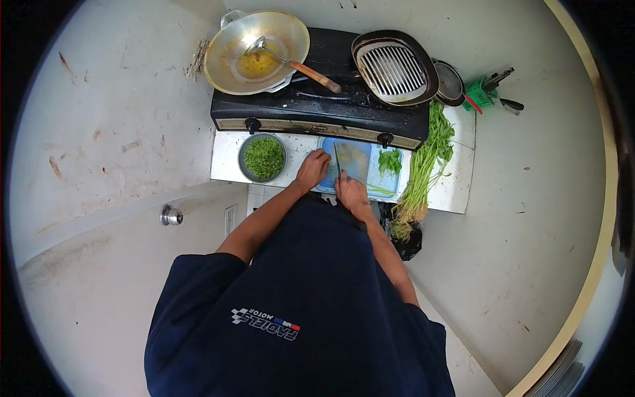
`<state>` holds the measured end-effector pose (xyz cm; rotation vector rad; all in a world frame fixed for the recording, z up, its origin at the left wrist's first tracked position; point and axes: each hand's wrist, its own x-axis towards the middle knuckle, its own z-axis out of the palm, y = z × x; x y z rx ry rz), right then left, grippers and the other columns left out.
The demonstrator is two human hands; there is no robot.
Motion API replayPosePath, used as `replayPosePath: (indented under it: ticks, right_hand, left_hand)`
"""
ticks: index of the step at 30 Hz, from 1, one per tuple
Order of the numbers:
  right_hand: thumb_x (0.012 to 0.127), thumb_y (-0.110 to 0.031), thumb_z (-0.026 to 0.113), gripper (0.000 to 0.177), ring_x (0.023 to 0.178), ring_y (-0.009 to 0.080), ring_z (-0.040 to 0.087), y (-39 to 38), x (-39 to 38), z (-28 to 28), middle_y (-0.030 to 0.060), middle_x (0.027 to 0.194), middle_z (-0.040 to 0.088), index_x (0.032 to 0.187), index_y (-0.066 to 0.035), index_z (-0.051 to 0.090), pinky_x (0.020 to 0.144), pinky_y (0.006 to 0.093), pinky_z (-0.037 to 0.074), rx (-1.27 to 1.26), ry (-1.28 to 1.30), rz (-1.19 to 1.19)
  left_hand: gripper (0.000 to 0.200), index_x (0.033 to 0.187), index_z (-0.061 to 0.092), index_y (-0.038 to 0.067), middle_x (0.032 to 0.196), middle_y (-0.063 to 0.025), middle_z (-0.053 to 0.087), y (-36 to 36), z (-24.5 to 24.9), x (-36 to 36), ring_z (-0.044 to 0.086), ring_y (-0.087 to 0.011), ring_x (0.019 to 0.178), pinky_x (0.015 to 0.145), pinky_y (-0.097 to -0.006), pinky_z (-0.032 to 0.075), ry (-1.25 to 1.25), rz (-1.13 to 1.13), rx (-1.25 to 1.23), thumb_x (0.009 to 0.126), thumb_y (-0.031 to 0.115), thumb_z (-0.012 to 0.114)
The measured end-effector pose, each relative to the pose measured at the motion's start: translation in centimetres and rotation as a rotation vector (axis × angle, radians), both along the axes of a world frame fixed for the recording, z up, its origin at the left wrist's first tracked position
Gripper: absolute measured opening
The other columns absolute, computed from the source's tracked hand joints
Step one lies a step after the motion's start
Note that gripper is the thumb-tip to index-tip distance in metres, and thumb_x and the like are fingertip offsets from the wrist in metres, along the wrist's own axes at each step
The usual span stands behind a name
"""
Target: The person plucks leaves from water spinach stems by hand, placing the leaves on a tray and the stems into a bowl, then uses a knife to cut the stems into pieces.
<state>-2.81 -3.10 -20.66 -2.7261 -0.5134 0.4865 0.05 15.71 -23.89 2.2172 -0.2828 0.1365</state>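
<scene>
My right hand [352, 193] is wrapped round a kitchen knife [338, 160], its blade pointing away from me over a blue cutting board [374, 178]. At the board's left side my left hand [313, 169] is closed with the fingers curled; what they hold, if anything, is hidden. Some green leaves [389, 161] lie on the right part of the board, with thin pale stems [380, 190] below them. Left of my left hand stands a grey bowl [242, 165] full of finely chopped greens [263, 157].
A black gas stove [317, 109] stands behind the board. It carries a wok [225, 63] with a wooden-handled ladle [311, 73], plus a grill pan [395, 71]. Leafy greens with roots [423, 162] hang over the counter's front edge. A green basket [477, 94] holds utensils.
</scene>
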Motion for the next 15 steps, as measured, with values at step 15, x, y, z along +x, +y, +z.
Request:
replayPosePath:
  ticks: [15]
  right_hand:
    - [0.104,-0.03,0.05,0.032,0.068,0.0469,0.069,0.4,-0.1,-0.7,0.0272,0.074,0.07,0.106,0.002,0.055,0.065,0.054,0.056,0.008,0.053,0.027]
  left_hand:
    - [0.01,0.096,0.069,0.0,0.095,-0.0169,0.061,-0.2,0.7,0.0,0.061,-0.0396,0.092,0.084,-0.0469,0.052,0.027,0.005,-0.011,0.087,0.0,0.064]
